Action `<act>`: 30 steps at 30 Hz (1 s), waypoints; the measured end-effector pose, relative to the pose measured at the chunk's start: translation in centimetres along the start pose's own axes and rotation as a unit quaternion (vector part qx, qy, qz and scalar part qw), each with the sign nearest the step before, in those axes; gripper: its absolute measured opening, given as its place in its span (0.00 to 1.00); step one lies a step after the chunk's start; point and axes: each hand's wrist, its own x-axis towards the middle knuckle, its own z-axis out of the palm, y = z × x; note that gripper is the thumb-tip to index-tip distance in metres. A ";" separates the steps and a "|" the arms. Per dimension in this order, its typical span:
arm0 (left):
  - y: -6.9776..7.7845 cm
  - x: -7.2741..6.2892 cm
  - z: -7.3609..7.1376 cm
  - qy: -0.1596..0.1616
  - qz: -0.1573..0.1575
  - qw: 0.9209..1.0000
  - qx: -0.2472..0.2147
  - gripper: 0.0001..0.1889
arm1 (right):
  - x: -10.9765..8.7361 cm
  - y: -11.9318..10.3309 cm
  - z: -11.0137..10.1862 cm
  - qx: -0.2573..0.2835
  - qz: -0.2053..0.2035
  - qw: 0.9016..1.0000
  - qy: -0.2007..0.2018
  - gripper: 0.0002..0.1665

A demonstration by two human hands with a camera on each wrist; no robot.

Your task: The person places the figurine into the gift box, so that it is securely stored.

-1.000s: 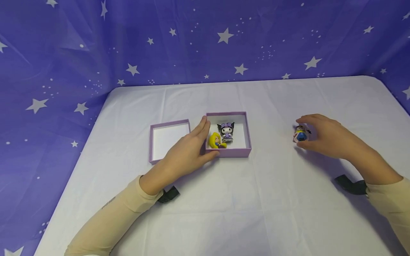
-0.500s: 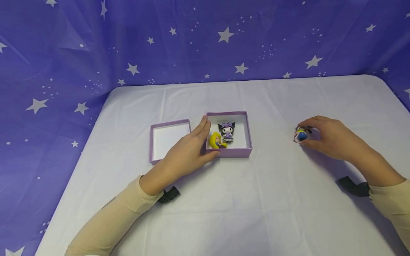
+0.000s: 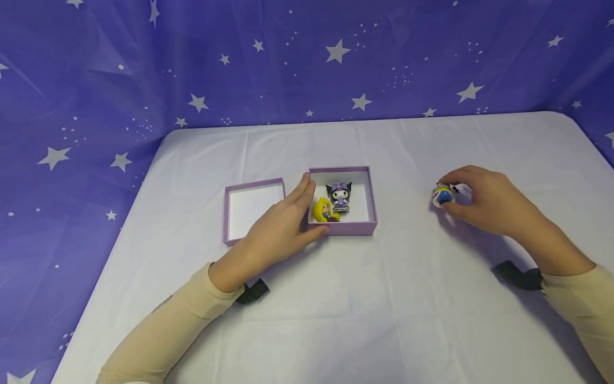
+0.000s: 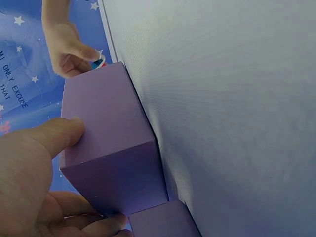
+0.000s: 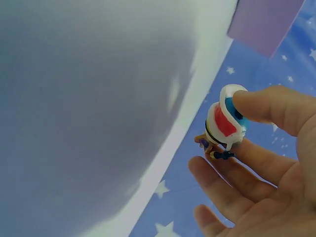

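Observation:
A small toy figurine (image 3: 443,194) in blue, white and yellow is pinched between the thumb and fingers of my right hand (image 3: 494,200). The right wrist view shows the thumb on the figurine's (image 5: 227,118) blue part, which is lifted off the table. My left hand (image 3: 280,229) holds the near left corner of an open purple box (image 3: 352,229), thumb on the front wall and fingers along the left wall. Inside that box lie a black-and-white figurine (image 3: 341,197) with a purple bow and a yellow-haired figurine (image 3: 323,209).
A purple box lid (image 3: 254,184) lies with its white inside up, left of the box and partly behind my left hand. White cloth (image 3: 384,309) covers the table. A blue starry curtain (image 3: 288,53) hangs behind it.
My right hand has closed its grip on the figurine, lifted it slightly and shifted a little left. The left hand and the box stay put.

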 end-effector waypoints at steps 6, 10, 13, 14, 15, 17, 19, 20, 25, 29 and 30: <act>-0.1 0.0 0.1 0.001 0.001 1.000 0.002 0.49 | 1.0 -2.0 -0.1 0.015 -0.012 1.000 0.017 0.24; 0.0 0.1 0.1 0.000 -0.002 1.000 0.003 0.50 | 1.9 -3.4 -0.1 0.029 -0.024 0.999 0.022 0.24; 0.0 0.1 0.0 0.000 -0.001 1.000 0.003 0.49 | 2.5 -4.3 -0.1 0.038 -0.036 0.998 0.026 0.23; 0.0 0.1 0.0 0.000 0.000 1.000 0.003 0.49 | 2.7 -4.7 -0.1 0.041 -0.039 0.998 0.027 0.23; 0.0 0.1 0.0 0.001 0.001 1.000 0.002 0.49 | 2.8 -5.0 -0.1 0.045 -0.042 0.998 0.028 0.23; 0.0 0.0 0.0 0.002 0.003 1.000 0.000 0.49 | 3.2 -5.6 0.0 0.051 -0.049 0.997 0.029 0.22; 0.0 0.0 0.0 0.003 0.005 1.000 -0.001 0.49 | 3.5 -6.2 0.1 0.058 -0.054 0.996 0.029 0.22; 0.0 0.0 0.1 0.003 0.006 1.000 -0.002 0.49 | 3.7 -6.5 0.2 0.060 -0.058 0.996 0.029 0.22; -0.1 0.0 0.1 0.002 0.004 1.000 0.001 0.49 | 4.2 -7.8 0.6 0.071 -0.076 0.994 0.030 0.22; 0.0 0.0 0.1 0.002 0.003 1.000 0.002 0.49 | 4.5 -8.5 0.8 0.079 -0.087 0.992 0.035 0.21; 0.0 0.0 0.1 0.001 0.003 1.000 0.003 0.49 | 4.5 -8.6 0.9 0.082 -0.091 0.992 0.036 0.21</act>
